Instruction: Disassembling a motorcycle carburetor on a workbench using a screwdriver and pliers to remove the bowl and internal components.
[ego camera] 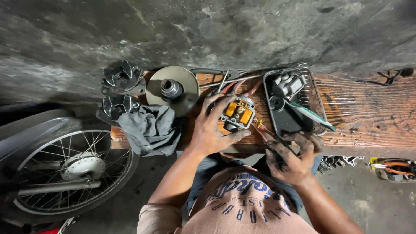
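My left hand (211, 125) grips a small metal carburettor body (237, 113) with orange float parts showing, held over the wooden bench (368, 112). My right hand (291, 158), dirty with grease, sits at the bench's near edge with its fingers curled around a thin dark tool or part (272, 145); what it is I cannot tell. A red-handled tool (260, 129) lies between the two hands.
A black tray (281, 119) holds a grey metal housing (288, 84) and a green-edged blade. A round pulley disc (172, 90), a grey rag (149, 128) and dark brake parts (122, 78) lie at left. A spoked wheel (69, 171) stands on the floor at left. Pliers (392, 165) lie at right.
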